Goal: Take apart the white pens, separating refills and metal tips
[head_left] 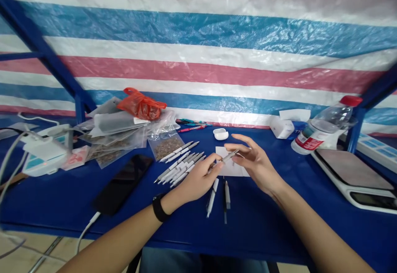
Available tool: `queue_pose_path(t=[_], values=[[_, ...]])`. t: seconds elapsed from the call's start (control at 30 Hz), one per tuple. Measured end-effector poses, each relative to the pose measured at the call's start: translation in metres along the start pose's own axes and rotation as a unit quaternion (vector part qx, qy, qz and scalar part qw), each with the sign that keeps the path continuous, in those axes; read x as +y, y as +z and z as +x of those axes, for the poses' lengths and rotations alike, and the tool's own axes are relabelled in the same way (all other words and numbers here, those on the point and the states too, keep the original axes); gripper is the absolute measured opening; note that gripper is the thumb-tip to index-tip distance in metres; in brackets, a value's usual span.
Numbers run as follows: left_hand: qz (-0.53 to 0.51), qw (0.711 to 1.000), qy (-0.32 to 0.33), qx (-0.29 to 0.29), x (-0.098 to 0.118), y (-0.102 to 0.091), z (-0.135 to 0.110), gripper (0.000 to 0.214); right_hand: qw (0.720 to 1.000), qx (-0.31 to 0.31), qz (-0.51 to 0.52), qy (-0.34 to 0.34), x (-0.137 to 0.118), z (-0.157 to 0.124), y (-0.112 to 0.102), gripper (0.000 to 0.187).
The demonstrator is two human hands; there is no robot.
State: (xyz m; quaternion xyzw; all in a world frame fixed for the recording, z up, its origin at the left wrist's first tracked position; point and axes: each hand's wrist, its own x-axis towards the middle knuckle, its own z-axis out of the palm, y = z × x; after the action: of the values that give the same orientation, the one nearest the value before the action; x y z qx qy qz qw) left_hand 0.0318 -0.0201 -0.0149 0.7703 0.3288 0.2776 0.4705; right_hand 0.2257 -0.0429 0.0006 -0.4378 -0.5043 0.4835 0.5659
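Observation:
My left hand (198, 178), a black band on its wrist, pinches a grey-and-white pen (230, 156) whose pointed end is directed to the right. My right hand (256, 161) is at that tip with fingers apart; whether it touches the pen I cannot tell. Below both hands lie a white pen barrel (213, 198), a grey pen part (227, 195) and a dark thin refill (225, 209). A white sheet of paper (238, 170) is under the hands. Several grey-and-white pens (181, 167) form a pile left of my left hand.
A black phone (124, 184) and plastic bags of brown bits (169, 144) lie left, with a red bag (141, 104) behind. A white earbud case (220, 134) sits at the back. Right stand a tissue pack (287, 128), a bottle (322, 126) and a scale (356, 173).

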Motion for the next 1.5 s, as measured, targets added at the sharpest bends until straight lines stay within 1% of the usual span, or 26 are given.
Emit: queue_pose_path(t=[0.13,0.17,0.3,0.4,0.47,0.6,0.67,0.77,0.83,0.97,1.03,1.1,1.17,1.3,1.43,1.5], values=[[0.023,1.000,0.016,-0.004,-0.001,0.001,0.000,0.027,0.999,0.029,-0.033,0.004,0.001,-0.001,0.001,0.043],[0.029,0.999,0.020,-0.002,-0.001,0.001,0.001,0.027,0.999,0.031,-0.034,0.005,0.002,0.000,0.001,0.043],[0.042,0.999,0.033,0.010,-0.001,0.000,0.001,0.025,1.000,0.014,0.001,0.008,0.004,0.000,0.000,0.053],[0.038,0.999,0.038,0.007,0.001,-0.002,0.001,0.026,1.000,0.012,0.016,0.005,0.002,0.001,-0.002,0.050],[0.025,0.999,0.038,0.005,0.002,-0.003,0.000,0.027,1.000,0.013,0.024,-0.008,0.001,0.001,-0.003,0.047],[-0.045,0.999,0.021,-0.021,0.004,-0.004,0.000,0.030,0.999,0.001,0.035,-0.020,-0.001,0.001,-0.003,0.044],[-0.064,0.998,0.004,-0.027,0.004,-0.003,0.001,0.030,1.000,-0.004,0.017,-0.016,-0.001,0.001,-0.002,0.040],[-0.064,0.998,-0.017,-0.019,0.002,0.000,0.002,0.029,0.998,0.018,-0.055,-0.009,0.001,0.002,-0.003,0.032],[-0.059,0.998,-0.031,-0.013,0.001,0.002,0.003,0.029,0.996,0.032,-0.078,0.002,0.002,0.004,-0.005,0.033],[-0.077,0.996,-0.048,0.000,0.001,0.005,0.004,0.030,0.999,0.025,-0.023,0.031,0.002,0.006,-0.009,0.047],[-0.101,0.993,-0.055,0.000,0.002,0.006,0.005,0.032,0.999,0.012,0.012,0.045,0.001,0.007,-0.011,0.047],[-0.134,0.988,-0.070,-0.014,0.003,0.007,0.007,0.035,0.998,0.000,0.041,0.050,0.000,0.007,-0.012,0.042],[-0.188,0.976,-0.099,-0.040,0.005,0.007,0.009,0.039,0.997,-0.009,0.059,0.048,0.000,0.007,-0.014,0.037],[-0.321,0.926,-0.172,-0.097,0.010,0.006,0.010,0.044,0.998,-0.024,0.054,0.033,-0.003,0.007,-0.018,0.031],[-0.397,0.878,-0.222,-0.146,0.015,0.000,0.008,0.043,0.998,-0.041,0.050,0.010,-0.008,0.005,-0.018,0.022],[-0.416,0.864,-0.231,-0.165,0.015,-0.004,0.006,0.041,0.997,-0.057,0.047,-0.006,-0.008,0.004,-0.015,0.019]])
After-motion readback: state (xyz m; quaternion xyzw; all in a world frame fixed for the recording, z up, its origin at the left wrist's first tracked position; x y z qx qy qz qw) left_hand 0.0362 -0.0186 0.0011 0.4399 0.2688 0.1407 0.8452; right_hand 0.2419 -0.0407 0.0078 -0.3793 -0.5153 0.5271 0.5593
